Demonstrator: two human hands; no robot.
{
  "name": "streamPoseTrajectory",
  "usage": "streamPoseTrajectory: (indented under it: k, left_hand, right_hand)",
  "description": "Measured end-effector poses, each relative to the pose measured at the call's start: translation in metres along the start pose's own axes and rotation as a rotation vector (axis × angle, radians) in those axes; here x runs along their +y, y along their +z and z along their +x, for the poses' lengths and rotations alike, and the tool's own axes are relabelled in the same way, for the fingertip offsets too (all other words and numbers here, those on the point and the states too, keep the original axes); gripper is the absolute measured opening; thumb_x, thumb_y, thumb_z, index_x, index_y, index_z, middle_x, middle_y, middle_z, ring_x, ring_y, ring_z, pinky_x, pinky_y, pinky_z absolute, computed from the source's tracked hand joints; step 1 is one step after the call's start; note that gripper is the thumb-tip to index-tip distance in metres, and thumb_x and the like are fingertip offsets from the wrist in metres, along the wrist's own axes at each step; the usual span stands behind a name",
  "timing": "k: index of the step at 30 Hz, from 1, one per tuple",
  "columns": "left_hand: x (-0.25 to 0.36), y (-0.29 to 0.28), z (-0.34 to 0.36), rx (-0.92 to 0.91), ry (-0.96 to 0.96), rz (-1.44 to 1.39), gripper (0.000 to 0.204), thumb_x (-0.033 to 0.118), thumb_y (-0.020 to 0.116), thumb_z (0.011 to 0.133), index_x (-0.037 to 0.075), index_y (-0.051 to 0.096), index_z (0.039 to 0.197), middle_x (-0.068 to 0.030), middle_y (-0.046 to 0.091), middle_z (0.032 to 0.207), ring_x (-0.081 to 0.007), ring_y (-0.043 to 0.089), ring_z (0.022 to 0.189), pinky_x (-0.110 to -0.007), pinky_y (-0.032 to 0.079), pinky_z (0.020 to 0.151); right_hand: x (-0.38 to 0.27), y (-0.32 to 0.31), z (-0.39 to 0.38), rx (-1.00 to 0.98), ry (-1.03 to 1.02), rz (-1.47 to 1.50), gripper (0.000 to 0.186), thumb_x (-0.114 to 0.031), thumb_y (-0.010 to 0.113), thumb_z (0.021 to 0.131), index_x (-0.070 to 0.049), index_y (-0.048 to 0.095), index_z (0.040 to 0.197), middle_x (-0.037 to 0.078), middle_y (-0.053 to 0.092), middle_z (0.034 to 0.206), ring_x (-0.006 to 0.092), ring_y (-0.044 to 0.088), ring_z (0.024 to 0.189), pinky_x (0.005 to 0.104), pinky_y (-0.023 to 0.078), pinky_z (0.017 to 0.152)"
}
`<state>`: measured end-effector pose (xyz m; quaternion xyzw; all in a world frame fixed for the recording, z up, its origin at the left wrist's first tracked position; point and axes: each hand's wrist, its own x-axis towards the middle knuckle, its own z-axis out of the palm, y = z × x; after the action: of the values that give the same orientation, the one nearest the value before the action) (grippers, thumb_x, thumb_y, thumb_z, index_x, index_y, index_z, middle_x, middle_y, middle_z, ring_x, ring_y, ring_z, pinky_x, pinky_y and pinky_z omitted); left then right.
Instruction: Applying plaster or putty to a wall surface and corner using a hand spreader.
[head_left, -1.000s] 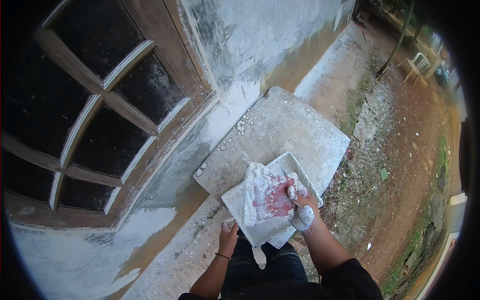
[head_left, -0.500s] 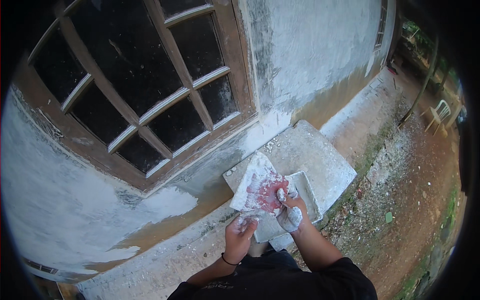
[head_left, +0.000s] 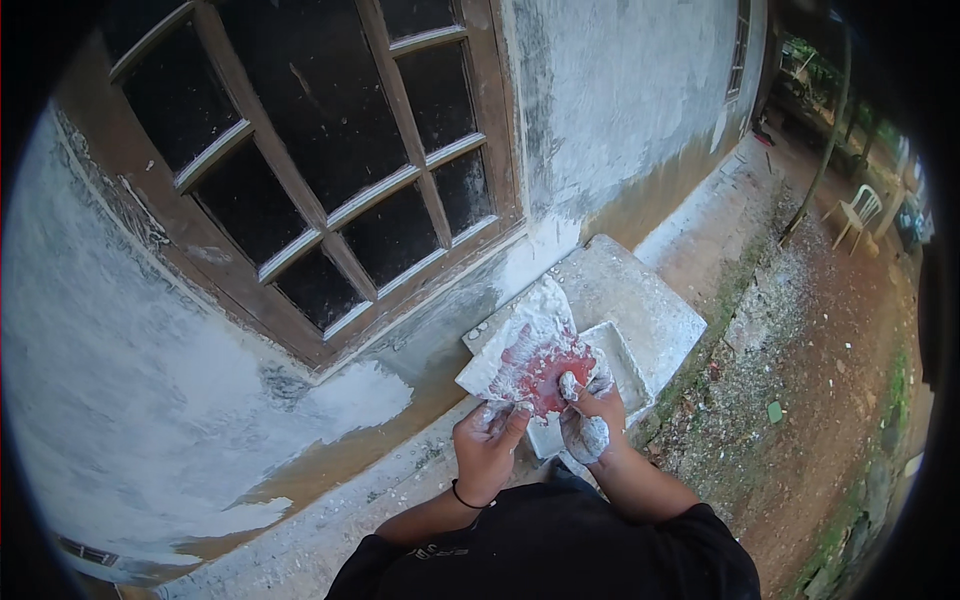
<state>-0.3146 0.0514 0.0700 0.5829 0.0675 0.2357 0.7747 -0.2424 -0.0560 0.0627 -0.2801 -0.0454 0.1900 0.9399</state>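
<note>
Both my hands grip a flat, roughly triangular red plate (head_left: 560, 378), smeared thickly with white wet plaster or putty along its far and left parts. My left hand (head_left: 490, 440) pinches its near left edge, thumb on top. On the right side, my right hand (head_left: 598, 410) clasps the plate with its thumb pressed on the red face; its fingers are mostly hidden. White paste coats both hands, heaviest at the base of the right thumb. Beneath the plate lies a shallow whitish rectangular tray (head_left: 634, 372), partly covered by the plate and my right hand.
The tray rests on a paste-spotted slab (head_left: 650, 305) against the wall. A brown-framed window (head_left: 345, 215) is set in the patchily white-coated wall (head_left: 620, 110). Rubble and bare soil (head_left: 800, 440) lie at right; a pale plastic chair (head_left: 858, 212) stands farther off.
The left hand has moved slightly up and right, its thumb now on the plate's edge. The plate has turned a little in my hands, and the view has shifted slightly.
</note>
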Motion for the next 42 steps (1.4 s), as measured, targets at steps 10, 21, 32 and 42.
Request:
streamPoseTrajectory:
  k: [10, 21, 32, 42]
  left_hand:
    - [0.036, -0.097, -0.040, 0.204, 0.078, 0.103, 0.018, 0.010, 0.062, 0.079, -0.005, 0.058, 0.088, -0.0034, 0.060, 0.082, -0.0067, 0.052, 0.072, -0.022, 0.042, 0.065]
    - [0.048, -0.172, -0.087, 0.328, -0.133, -0.218, 0.018, 0.009, 0.061, 0.080, -0.004, 0.058, 0.091, -0.0066, 0.060, 0.087, -0.0109, 0.055, 0.081, -0.025, 0.043, 0.074]
    - [0.057, -0.224, -0.119, 0.463, -0.144, -0.247, 0.015, 0.009, 0.057, 0.082, -0.002, 0.055, 0.093, -0.0073, 0.060, 0.087, -0.0145, 0.056, 0.081, -0.026, 0.042, 0.068]
    - [0.043, -0.258, -0.131, 0.302, -0.161, -0.253, 0.025, 0.018, 0.045, 0.088, -0.003, 0.053, 0.097, -0.0122, 0.061, 0.089, -0.0183, 0.057, 0.081, -0.028, 0.041, 0.068]
  right_hand:
    - [0.079, 0.054, -0.033, -0.126, 0.120, -0.137, 0.034, -0.006, 0.060, 0.077, -0.001, 0.047, 0.108, 0.010, 0.056, 0.100, 0.0217, 0.056, 0.091, 0.0351, 0.047, 0.078]
    - [0.148, 0.095, -0.057, -0.079, 0.193, -0.365, 0.032, -0.001, 0.054, 0.078, 0.003, 0.046, 0.109, 0.013, 0.055, 0.101, 0.0218, 0.055, 0.093, 0.0326, 0.044, 0.080]
    - [0.188, 0.120, -0.068, -0.148, 0.281, -0.289, 0.037, 0.000, 0.055, 0.078, 0.004, 0.042, 0.113, 0.015, 0.052, 0.107, 0.0249, 0.053, 0.097, 0.0379, 0.044, 0.085]
    - [0.194, 0.123, -0.076, -0.029, 0.242, -0.348, 0.039, 0.002, 0.051, 0.077, 0.002, 0.041, 0.114, 0.015, 0.053, 0.106, 0.0266, 0.055, 0.095, 0.0398, 0.047, 0.082]
